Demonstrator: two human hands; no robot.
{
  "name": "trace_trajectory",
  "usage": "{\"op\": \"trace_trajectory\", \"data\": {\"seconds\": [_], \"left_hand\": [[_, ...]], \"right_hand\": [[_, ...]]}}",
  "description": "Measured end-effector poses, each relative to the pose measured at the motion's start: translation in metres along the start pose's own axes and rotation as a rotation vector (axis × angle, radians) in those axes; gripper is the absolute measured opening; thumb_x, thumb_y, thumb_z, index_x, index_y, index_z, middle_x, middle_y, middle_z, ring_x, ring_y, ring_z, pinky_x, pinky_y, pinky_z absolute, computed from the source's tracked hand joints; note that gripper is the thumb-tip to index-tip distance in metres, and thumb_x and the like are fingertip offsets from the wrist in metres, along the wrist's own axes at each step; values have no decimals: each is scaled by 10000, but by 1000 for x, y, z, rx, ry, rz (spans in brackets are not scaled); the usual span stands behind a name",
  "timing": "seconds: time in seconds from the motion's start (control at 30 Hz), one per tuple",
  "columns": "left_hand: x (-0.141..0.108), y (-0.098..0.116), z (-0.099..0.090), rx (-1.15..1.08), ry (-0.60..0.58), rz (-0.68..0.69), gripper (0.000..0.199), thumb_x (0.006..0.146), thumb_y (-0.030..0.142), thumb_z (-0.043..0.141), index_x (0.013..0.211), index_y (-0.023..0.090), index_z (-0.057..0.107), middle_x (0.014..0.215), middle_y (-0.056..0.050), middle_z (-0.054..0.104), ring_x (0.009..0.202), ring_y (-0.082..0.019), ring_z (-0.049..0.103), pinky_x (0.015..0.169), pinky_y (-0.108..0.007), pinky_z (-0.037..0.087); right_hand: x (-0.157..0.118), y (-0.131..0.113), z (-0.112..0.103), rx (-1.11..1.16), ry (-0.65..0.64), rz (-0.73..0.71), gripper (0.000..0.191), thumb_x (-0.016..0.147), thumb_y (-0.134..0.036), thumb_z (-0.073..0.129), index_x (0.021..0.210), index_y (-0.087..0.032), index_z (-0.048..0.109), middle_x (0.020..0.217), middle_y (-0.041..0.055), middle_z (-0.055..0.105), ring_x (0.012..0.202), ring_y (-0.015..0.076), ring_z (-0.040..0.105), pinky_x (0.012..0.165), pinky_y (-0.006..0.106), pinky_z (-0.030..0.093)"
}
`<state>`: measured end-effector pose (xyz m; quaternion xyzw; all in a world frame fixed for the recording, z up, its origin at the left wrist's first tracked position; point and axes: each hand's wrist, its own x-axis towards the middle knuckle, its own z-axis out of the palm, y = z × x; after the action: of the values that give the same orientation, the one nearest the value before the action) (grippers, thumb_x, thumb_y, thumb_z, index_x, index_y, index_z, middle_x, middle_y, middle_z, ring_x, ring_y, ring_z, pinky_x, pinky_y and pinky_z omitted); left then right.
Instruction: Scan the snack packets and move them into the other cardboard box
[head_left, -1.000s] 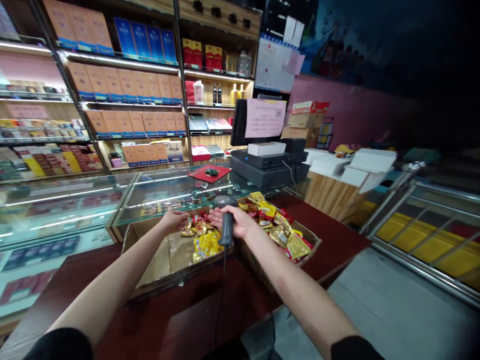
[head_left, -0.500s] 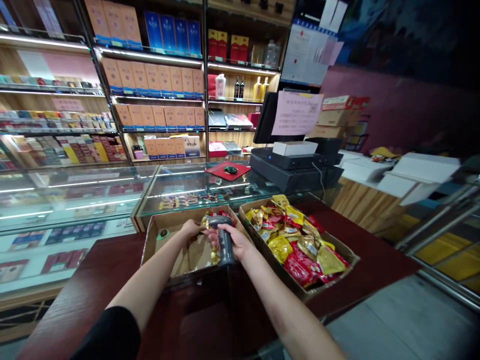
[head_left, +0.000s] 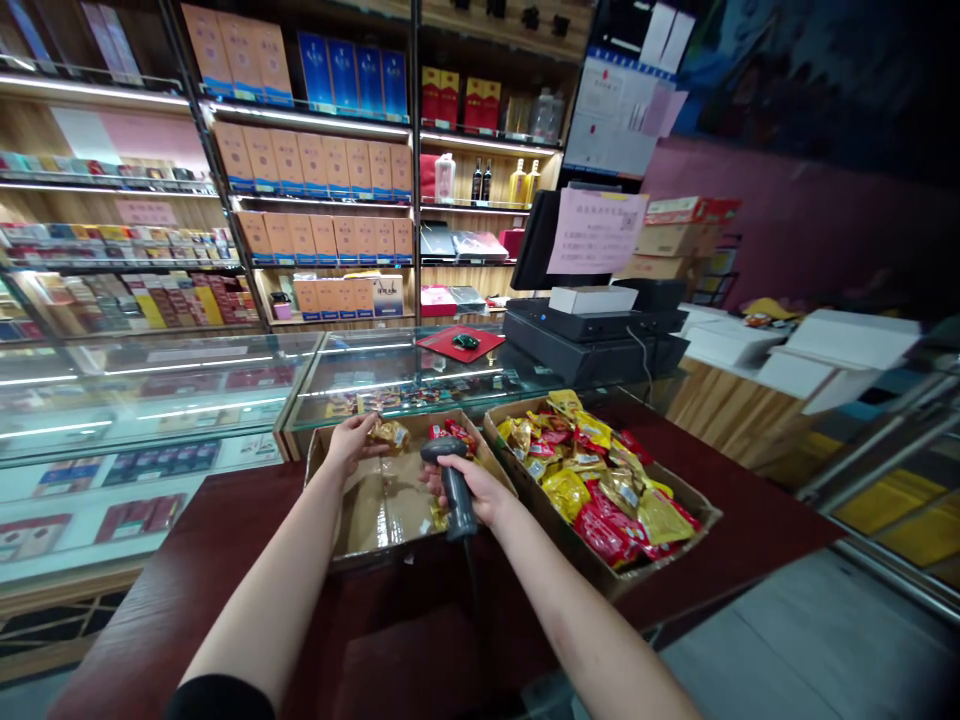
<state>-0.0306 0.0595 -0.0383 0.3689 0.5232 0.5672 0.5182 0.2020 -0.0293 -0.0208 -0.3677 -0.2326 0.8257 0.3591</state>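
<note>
Over the left part of a shallow cardboard box (head_left: 352, 552), my left hand (head_left: 351, 446) pinches a gold foil snack packet (head_left: 390, 433) at its edge. My right hand (head_left: 474, 488) is wrapped round the handle of a dark grey barcode scanner (head_left: 457, 495), held above the box's right side. The scanner's head points toward the left and its cable hangs down at the near side. A few red packets (head_left: 454, 432) lie in the box's far right corner. Some gold wrappers show partly behind the scanner and my right hand.
A second cardboard box (head_left: 694, 545) full of gold, yellow and red packets (head_left: 600, 470) stands to the right on the dark red counter (head_left: 750, 500). Behind are a glass display case (head_left: 360, 360), a red mat (head_left: 459, 343) and a cash register (head_left: 592, 330).
My left hand has moved left and up, away from the scanner, with the gold packet in it. The scanner has tilted and stays in my right hand.
</note>
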Motion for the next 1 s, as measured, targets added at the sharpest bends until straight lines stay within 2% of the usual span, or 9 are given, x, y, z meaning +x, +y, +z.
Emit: {"op": "trace_trajectory", "data": {"seconds": [0.13, 0.23, 0.33, 0.5, 0.63, 0.7, 0.87, 1.0], "left_hand": [[-4, 4, -4, -31, 79, 20, 375, 670, 386, 756, 947, 154, 655, 708, -10, 609, 519, -109, 590, 492, -282, 565], [-8, 0, 0, -38, -15, -9, 305, 643, 279, 790, 865, 128, 645, 743, -39, 631, 558, -118, 612, 530, -279, 575], [-11, -4, 5, -24, -107, -25, 338, 549, 198, 843, 803, 109, 639, 766, -69, 663, 593, -131, 635, 580, -263, 567], [-10, -5, 6, 159, -109, 87, 419, 505, 351, 852, 827, 124, 709, 745, -68, 700, 551, -116, 612, 513, -201, 477], [-10, -3, 8, 100, -134, 151, 466, 517, 434, 827, 866, 141, 729, 793, -68, 718, 633, -138, 636, 578, -212, 477], [-11, 0, 10, 43, -173, 165, 504, 547, 463, 806, 926, 142, 722, 819, -69, 718, 656, -144, 640, 598, -221, 481], [-15, 6, 18, 8, -209, 235, 591, 638, 517, 731, 1109, 167, 665, 768, -34, 696, 602, -114, 610, 557, -201, 462], [-17, 11, 22, 8, -196, 289, 524, 678, 492, 703, 1113, 201, 664, 842, -31, 701, 676, -115, 627, 608, -194, 483]], "right_hand": [[-2, 3, 3, -86, 21, -14, 212, 886, -280, 498, 918, -89, 586, 835, 122, 708, 576, 118, 655, 437, 191, 489], [-8, 5, 6, -138, 14, -70, 209, 883, -282, 504, 899, -91, 588, 860, 115, 702, 577, 120, 652, 440, 210, 505], [-16, 9, 15, -190, 43, -171, 186, 848, -284, 563, 896, -106, 587, 856, 89, 693, 562, 118, 641, 441, 225, 513], [-22, 29, 40, -337, 3, -323, 306, 756, -392, 666, 912, -153, 555, 769, 19, 644, 484, 122, 601, 385, 252, 501], [-21, 48, 57, -486, 112, -411, 356, 730, -445, 669, 904, -170, 526, 743, -7, 619, 393, 91, 540, 320, 219, 442], [-22, 54, 60, -522, 143, -455, 353, 738, -467, 650, 875, -165, 531, 736, -9, 616, 357, 68, 499, 303, 202, 411], [-24, 56, 57, -567, 90, -459, 298, 739, -430, 652, 825, -164, 550, 652, -21, 607, 321, 56, 452, 301, 192, 380], [-21, 55, 55, -563, 110, -432, 231, 733, -367, 655, 812, -178, 547, 578, -26, 598, 315, 67, 441, 305, 199, 380]]}}
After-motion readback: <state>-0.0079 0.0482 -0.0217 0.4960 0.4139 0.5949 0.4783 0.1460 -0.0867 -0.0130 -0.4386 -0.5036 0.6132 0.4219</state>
